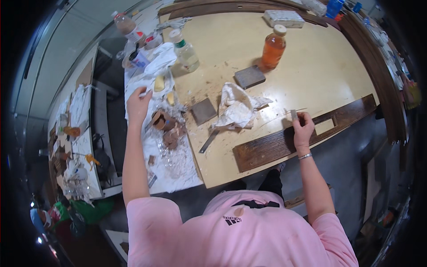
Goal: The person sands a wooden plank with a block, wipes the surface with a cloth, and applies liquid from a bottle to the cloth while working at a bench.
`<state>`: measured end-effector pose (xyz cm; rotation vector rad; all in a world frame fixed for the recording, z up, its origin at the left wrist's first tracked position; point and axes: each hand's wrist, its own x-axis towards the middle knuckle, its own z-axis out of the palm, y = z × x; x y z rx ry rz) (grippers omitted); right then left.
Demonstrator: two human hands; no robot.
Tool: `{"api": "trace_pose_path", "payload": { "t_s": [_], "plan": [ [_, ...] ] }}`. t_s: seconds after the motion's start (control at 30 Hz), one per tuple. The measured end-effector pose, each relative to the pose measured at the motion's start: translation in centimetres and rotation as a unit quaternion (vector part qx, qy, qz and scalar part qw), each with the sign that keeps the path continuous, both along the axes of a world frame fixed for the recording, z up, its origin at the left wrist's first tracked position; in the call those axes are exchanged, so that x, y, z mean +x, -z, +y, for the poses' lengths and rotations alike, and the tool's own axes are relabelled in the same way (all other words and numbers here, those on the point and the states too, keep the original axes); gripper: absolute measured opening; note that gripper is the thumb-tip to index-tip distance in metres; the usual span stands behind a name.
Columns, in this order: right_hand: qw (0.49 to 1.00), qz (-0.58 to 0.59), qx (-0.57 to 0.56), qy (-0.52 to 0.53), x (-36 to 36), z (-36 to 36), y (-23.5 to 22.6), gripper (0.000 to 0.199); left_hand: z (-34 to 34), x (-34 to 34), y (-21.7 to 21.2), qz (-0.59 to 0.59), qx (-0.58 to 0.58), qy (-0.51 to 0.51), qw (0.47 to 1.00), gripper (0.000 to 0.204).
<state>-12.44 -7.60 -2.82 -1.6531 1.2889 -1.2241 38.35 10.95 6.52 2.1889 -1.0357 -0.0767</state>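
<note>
My left hand (138, 106) is over the littered white cover on the left, thumb and forefinger apart; I make out nothing held. Beside it lie yellowish lumps (159, 83), an open brown container (162, 120) and crumbly brown putty-like material (171, 138). My right hand (303, 128) pinches a small flat grey scraper blade (293, 115), above a dark brown grooved wooden board (267, 150) with a rectangular cutout. A stained white cloth (238, 107) lies crumpled between my hands. Left of it rests a dark square block (203, 111), with a flat metal strip (209, 141) nearer me.
On the pale tabletop (324, 66) stand a bottle of amber liquid (273, 48) and a clear bottle (186, 52). Another dark block (249, 77) lies by the amber bottle. Long brown boards (378, 66) line the far and right edges. A cluttered side table (86, 151) stands farther left.
</note>
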Motion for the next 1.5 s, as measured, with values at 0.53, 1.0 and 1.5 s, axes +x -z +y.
{"api": "trace_pose_path", "payload": {
  "t_s": [0.53,1.0,1.5],
  "plan": [
    [1.000,-0.009,0.012,-0.022,-0.4,-0.7,0.7,0.013,11.6,-3.4,2.6,0.236,-0.080,-0.090,0.964,0.011],
    [1.000,0.008,-0.018,-0.020,-0.5,-1.0,1.0,0.014,7.3,-7.0,-0.4,-0.226,0.099,0.059,0.967,0.006],
    [1.000,0.009,-0.017,-0.019,-0.4,-0.9,0.9,0.014,7.0,-5.7,-0.9,-0.144,0.129,0.042,0.980,0.010]
  ]
}}
